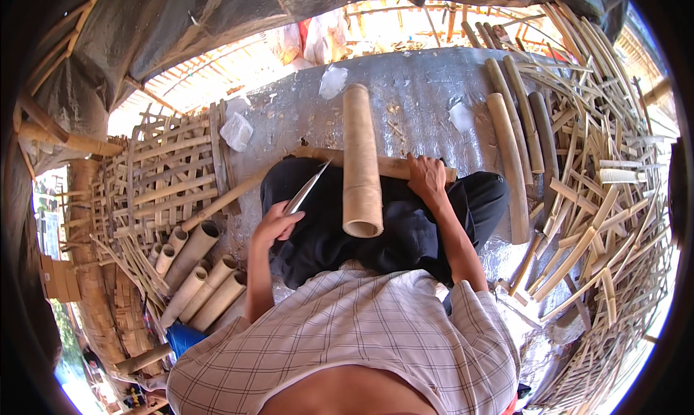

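Observation:
My left hand (273, 225) is closed round the handle of a knife (306, 189), whose pale, narrow blade points up and to the right. Over by my right knee, my right hand (428, 178) grips the right end of a bamboo pole (394, 167) that lies crosswise by my legs. A thick, pale bamboo tube (361, 162) rests over this pole, its open hollow end toward me and its far end on the floor sheet. Neither hand touches the tube. The knife's handle is hidden in my fingers.
A grey sheet (289, 97) covers the floor. Cut bamboo tubes (210, 288) lie at my left, near a lattice of strips (173, 162). Long bamboo poles (508, 169) and a heap of split strips (593, 227) lie at my right. Plastic scraps (332, 82) lie ahead.

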Demonstrator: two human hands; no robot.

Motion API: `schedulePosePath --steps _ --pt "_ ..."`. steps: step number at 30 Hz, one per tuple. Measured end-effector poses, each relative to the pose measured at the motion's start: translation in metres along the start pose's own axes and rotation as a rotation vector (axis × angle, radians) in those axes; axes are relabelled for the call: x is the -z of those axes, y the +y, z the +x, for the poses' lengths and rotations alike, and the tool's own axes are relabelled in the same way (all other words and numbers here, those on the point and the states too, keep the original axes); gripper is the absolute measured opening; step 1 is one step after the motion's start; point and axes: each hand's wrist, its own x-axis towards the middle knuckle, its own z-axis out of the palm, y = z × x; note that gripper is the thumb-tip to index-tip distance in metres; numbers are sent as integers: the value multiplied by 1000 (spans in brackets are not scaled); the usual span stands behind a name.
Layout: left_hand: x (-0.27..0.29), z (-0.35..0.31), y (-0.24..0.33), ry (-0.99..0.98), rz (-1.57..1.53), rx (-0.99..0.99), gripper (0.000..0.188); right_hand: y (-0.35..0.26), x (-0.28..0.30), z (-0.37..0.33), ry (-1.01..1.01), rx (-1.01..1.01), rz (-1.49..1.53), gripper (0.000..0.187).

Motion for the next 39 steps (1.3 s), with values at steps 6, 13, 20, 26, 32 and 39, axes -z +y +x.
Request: schedulePosePath --steps 6,13,20,26,32,39 --pt "-48 66 -12 241 77 -19 17 6 3 8 -31 6 -1 33" --pt "-18 74 -33 -35 -285 -7 15 14 -14 12 -34 -48 36 31" --pt "-23 66 -30 8 -289 36 17 6 -5 17 -146 -60 113 67" --pt "-30 67 -22 -3 -281 15 22 -49 -53 45 82 -241 1153 46" --pt "-25 71 -24 -9 -242 63 27 -103 -70 89 -191 -413 988 72" --pt "-31 74 -15 26 -204 120 26 -102 -63 96 -221 -438 983 93"
